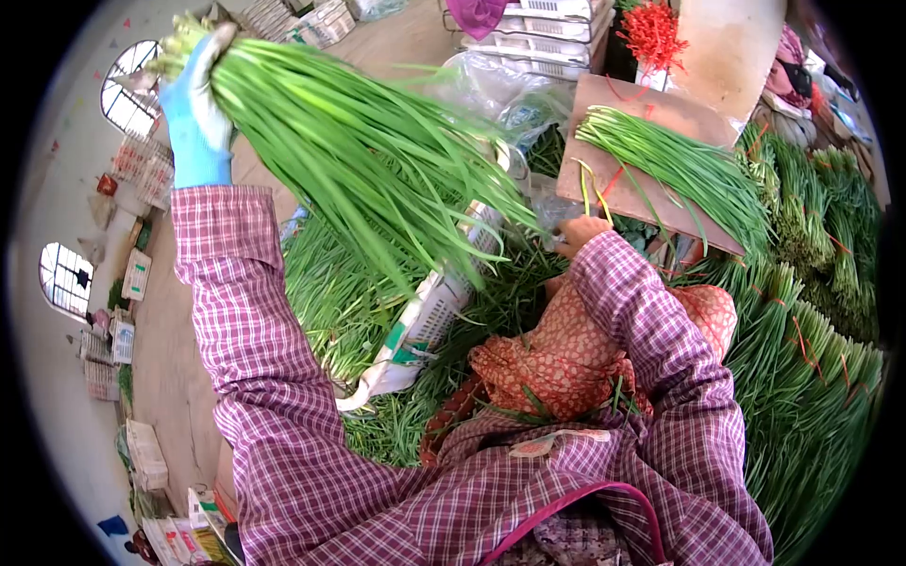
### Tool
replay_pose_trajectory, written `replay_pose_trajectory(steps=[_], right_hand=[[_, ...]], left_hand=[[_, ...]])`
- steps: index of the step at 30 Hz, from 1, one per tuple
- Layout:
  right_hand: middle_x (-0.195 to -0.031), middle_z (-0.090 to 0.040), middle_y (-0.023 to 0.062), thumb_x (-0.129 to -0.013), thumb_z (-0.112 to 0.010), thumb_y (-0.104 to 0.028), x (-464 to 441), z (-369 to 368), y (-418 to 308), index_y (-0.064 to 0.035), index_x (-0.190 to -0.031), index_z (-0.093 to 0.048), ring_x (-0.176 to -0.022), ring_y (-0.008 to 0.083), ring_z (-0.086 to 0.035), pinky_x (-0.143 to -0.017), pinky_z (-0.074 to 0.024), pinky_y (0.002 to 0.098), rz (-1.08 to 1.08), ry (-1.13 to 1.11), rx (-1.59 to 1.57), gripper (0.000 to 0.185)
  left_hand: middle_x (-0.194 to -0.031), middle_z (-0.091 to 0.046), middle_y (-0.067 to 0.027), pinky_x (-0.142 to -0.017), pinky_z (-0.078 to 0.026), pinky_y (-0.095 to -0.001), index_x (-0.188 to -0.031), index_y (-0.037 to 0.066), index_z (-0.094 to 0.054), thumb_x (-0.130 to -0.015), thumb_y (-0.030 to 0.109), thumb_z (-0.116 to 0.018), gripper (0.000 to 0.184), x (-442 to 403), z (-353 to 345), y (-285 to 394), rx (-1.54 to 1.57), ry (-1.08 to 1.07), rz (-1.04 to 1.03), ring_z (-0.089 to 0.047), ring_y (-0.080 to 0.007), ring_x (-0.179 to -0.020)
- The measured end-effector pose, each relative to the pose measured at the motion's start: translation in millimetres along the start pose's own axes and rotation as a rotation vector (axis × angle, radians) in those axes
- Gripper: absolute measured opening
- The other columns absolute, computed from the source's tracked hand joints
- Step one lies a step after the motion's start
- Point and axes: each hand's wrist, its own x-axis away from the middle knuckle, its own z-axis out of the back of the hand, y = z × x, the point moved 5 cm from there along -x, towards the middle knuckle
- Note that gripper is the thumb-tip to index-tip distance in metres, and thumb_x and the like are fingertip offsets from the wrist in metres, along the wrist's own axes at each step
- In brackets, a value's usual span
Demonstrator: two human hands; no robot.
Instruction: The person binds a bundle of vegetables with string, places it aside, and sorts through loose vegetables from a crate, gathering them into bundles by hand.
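My left hand (pixel 206 118), in a blue and white glove, is raised at the upper left and closed round the pale stem end of a large bunch of garlic chives (pixel 349 141). Its long green leaves hang down to the right, slightly blurred. My bare right hand (pixel 581 234) is closed beside the front edge of a brown board (pixel 604 104), with a few yellowed chive leaves (pixel 587 189) sticking up from its fingers. On the board lies another bunch of chives (pixel 675 170), with a red tie near my right hand.
A white plastic crate (pixel 439 307) with loose chives (pixel 330 311) stands in front of me. Many tied bunches (pixel 802 368) are piled at the right. Red ties (pixel 653 36) hang behind the board. Stacked white crates (pixel 538 42) and clear plastic (pixel 495 90) are at the back.
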Motion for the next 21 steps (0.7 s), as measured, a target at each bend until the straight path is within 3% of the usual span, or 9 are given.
replay_pose_trajectory(steps=[3,4,6,8,11,12,15,18,21], right_hand=[[-0.101,-0.070,0.0087,-0.087,-0.059,-0.040,4,11,7,-0.0184,-0.120,-0.060,-0.095,0.0238,-0.066,-0.086,-0.0510,0.0379,-0.046,0.010,-0.032,0.040],[-0.099,-0.068,0.0123,-0.083,-0.063,-0.038,7,17,9,-0.0183,-0.116,-0.063,-0.093,0.0273,-0.065,-0.082,-0.0517,0.0408,-0.039,0.084,-0.173,0.038],[-0.093,-0.070,0.0116,-0.082,-0.064,-0.035,12,29,6,-0.0164,-0.114,-0.063,-0.090,0.0286,-0.066,-0.080,-0.0515,0.0406,0.011,0.182,-0.188,0.036],[-0.090,-0.070,0.0113,-0.082,-0.064,-0.033,24,36,2,-0.0152,-0.113,-0.063,-0.088,0.0294,-0.066,-0.079,-0.0514,0.0409,0.106,0.229,-0.273,0.036],[-0.086,-0.070,0.0115,-0.080,-0.066,-0.029,44,36,-4,-0.0126,-0.110,-0.064,-0.084,0.0306,-0.066,-0.077,-0.0512,0.0411,0.225,0.297,-0.355,0.035],[-0.085,-0.070,0.0119,-0.079,-0.067,-0.028,50,34,-4,-0.0112,-0.109,-0.064,-0.083,0.0311,-0.066,-0.076,-0.0511,0.0410,0.245,0.315,-0.352,0.034],[-0.084,-0.069,0.0141,-0.079,-0.067,-0.025,62,32,-3,-0.0076,-0.106,-0.064,-0.081,0.0318,-0.067,-0.074,-0.0512,0.0406,0.317,0.340,-0.476,0.032],[-0.083,-0.069,0.0153,-0.081,-0.066,-0.023,72,36,-4,-0.0043,-0.104,-0.065,-0.080,0.0315,-0.067,-0.071,-0.0519,0.0386,0.317,0.352,-0.486,0.030],[-0.084,-0.068,0.0177,-0.083,-0.065,-0.019,77,39,-15,-0.0012,-0.102,-0.065,-0.077,0.0295,-0.068,-0.067,-0.0525,0.0362,0.392,0.366,-0.639,0.026]], left_hand=[[-0.092,-0.069,-0.0084,-0.077,-0.056,-0.0258,-0.114,0.002,-0.061,-0.077,0.014,-0.077,0.042,23,-49,32,-0.455,0.061,-0.138,-0.067,-0.0163,-0.084],[-0.093,-0.068,-0.0081,-0.074,-0.056,-0.0255,-0.113,0.005,-0.061,-0.074,0.019,-0.080,0.045,30,-69,37,-0.575,-0.036,-0.317,-0.066,-0.0137,-0.083],[-0.096,-0.068,-0.0073,-0.074,-0.056,-0.0252,-0.118,0.007,-0.058,-0.071,0.019,-0.081,0.053,62,-95,21,-0.761,-0.062,-0.248,-0.066,-0.0132,-0.082],[-0.096,-0.067,-0.0095,-0.071,-0.056,-0.0279,-0.115,0.008,-0.059,-0.073,0.015,-0.075,0.046,102,-122,0,-1.046,-0.326,-0.590,-0.066,-0.0167,-0.079],[-0.077,-0.062,-0.0007,-0.060,-0.050,-0.0363,-0.101,0.014,-0.062,-0.072,0.017,-0.068,0.030,200,-148,-69,-1.026,-0.541,-0.520,-0.060,-0.0213,-0.072],[-0.082,-0.058,-0.0020,-0.061,-0.047,-0.0389,-0.102,0.019,-0.062,-0.066,0.015,-0.069,0.037,229,-167,-60,-1.125,-0.748,-0.515,-0.058,-0.0230,-0.076],[-0.080,-0.047,-0.0004,-0.067,-0.044,-0.0373,-0.102,0.023,-0.059,-0.063,0.014,-0.067,0.041,324,-186,-88,-0.886,-0.751,-0.269,-0.051,-0.0216,-0.076],[-0.080,-0.047,-0.0025,-0.077,-0.046,-0.0396,-0.108,0.024,-0.060,-0.074,0.014,-0.061,0.035,376,-200,-96,-0.879,-0.814,-0.265,-0.051,-0.0224,-0.076],[-0.080,-0.047,-0.0024,-0.080,-0.045,-0.0388,-0.108,0.024,-0.061,-0.076,0.016,-0.059,0.033,391,-202,-99,-0.866,-0.794,-0.249,-0.051,-0.0217,-0.076]])
